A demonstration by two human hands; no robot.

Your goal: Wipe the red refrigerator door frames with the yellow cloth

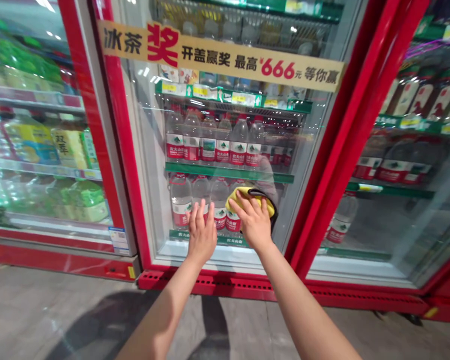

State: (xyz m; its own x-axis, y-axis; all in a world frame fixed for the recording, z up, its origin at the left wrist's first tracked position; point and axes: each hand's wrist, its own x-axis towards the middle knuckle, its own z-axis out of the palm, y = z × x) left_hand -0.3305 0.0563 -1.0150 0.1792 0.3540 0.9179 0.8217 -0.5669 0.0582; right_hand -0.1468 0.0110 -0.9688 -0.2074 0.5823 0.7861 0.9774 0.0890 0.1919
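Against the lower part of a glass fridge door [225, 252], my right hand [255, 220] presses a yellow cleaning cloth [269, 206] with a dark edge. The fingers spread over the cloth, which is partly hidden beneath them. My left hand [202, 232] is to the left, held up at the glass with its fingers apart and nothing in it. Whether its palm touches the pane I cannot tell. Behind the door, water bottles [181, 200] with red and white labels stand on the bottom shelf, some covered by my hands.
A beige banner [225, 56] with writing crosses the upper door. Red frames [333, 135] border it. Another drinks fridge [41, 150] stands left, and more bottles [401, 160] show behind the right door. A red vent base [228, 290] meets the grey floor [30, 305].
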